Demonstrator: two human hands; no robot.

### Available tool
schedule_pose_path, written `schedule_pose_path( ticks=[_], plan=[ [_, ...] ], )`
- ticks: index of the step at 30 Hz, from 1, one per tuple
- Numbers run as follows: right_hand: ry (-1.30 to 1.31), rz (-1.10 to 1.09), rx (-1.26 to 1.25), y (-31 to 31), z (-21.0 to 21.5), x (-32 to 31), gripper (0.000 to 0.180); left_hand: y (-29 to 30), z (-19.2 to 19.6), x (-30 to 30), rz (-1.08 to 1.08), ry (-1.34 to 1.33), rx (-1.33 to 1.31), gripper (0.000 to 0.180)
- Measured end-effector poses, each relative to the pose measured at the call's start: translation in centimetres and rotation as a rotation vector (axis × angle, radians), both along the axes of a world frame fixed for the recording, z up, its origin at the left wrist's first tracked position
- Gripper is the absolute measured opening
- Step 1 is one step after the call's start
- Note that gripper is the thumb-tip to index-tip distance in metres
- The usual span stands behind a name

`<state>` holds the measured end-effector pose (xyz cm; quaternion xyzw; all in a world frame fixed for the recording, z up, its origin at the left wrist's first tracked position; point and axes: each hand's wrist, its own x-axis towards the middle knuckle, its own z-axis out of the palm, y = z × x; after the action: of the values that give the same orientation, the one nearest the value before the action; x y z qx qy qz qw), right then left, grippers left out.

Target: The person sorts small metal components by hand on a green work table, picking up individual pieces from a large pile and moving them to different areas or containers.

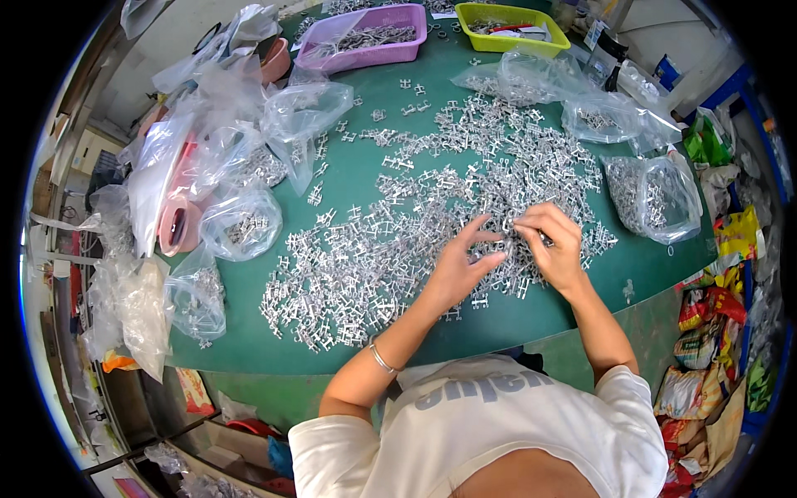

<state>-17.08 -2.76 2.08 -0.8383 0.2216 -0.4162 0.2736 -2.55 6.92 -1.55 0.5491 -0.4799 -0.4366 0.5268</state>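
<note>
A wide, loose heap of small silver metal parts (pixel 357 274), each with several short prongs, spreads over the green table (pixel 241 332). Above the heap's right half, my left hand (pixel 459 264) has its thumb and fingers apart, with nothing visibly held between them. Just beside it, my right hand (pixel 554 242) is closed in a pinch. A small silver metal part (pixel 508 224) shows at its fingertips, partly lost against the pile behind it. The two hands are close together but apart.
Clear plastic bags of parts line the left side (pixel 241 224) and right side (pixel 652 195) of the table. At the far edge stand a purple basket (pixel 365 58) and a yellow-green basket (pixel 477 41). Colourful packages (pixel 697 349) are piled beyond the right edge.
</note>
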Motion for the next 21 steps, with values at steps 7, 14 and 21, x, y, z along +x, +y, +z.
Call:
schedule_pose_path(
  ticks=[7, 14, 21],
  plan=[
    [-0.024, 0.005, -0.136, 1.9, -0.7, 0.5, 0.017, 0.7, 0.7, -0.8, 0.075, 0.592, 0.24, 0.049],
    [-0.111, 0.04, -0.026, 3.0, -1.1, 0.5, 0.014, 1.7, 1.6, -0.9, 0.061, 0.628, 0.177, 0.05],
    [-0.114, 0.05, 0.751, 4.0, 0.2, 0.0, 0.017, 2.4, 1.1, 0.0, -0.143, 0.643, 0.13, 0.027]
  ],
)
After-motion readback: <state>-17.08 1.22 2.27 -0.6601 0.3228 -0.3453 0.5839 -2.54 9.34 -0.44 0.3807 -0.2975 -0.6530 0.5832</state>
